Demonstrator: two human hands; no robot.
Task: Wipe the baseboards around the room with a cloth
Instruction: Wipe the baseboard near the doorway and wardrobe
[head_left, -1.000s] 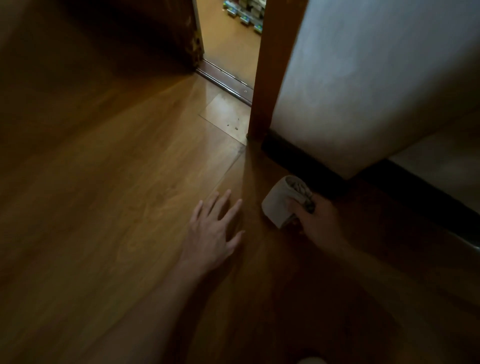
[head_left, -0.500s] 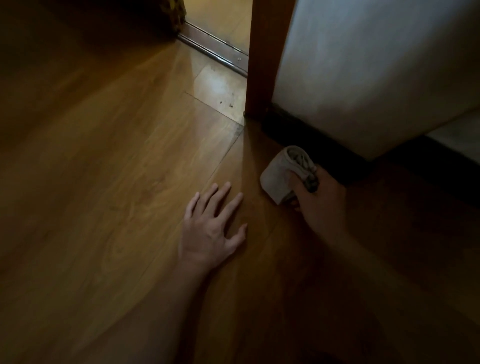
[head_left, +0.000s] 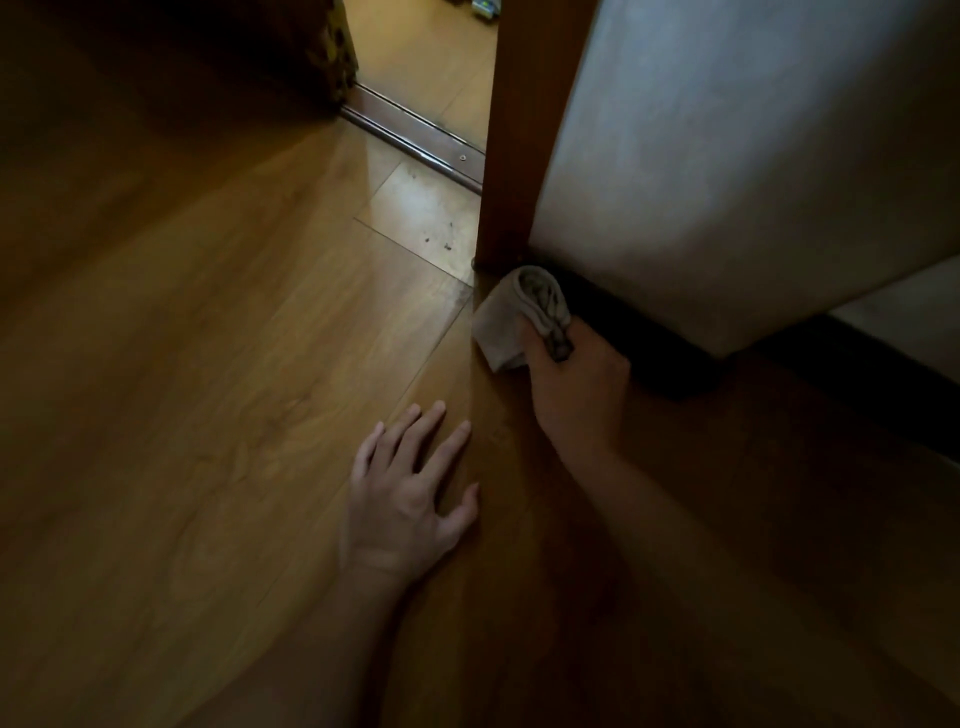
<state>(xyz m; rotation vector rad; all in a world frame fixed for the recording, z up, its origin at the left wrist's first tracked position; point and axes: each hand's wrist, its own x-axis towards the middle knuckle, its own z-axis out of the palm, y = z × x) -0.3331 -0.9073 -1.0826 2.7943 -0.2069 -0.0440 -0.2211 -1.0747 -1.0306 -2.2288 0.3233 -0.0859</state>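
The right hand grips the bunched cloth at the baseboard's end beside the door frame. The left hand lies flat, fingers spread, on the floor. The next move is probably a wipe along the baseboard.

A dim room corner by an open doorway.
The brown wooden door post stands at the top middle; right of it is a white wall, left of it a dark threshold strip with brighter floor behind. Before the post lies a wooden plank floor, pale and specked near the post's foot, dark farther away.
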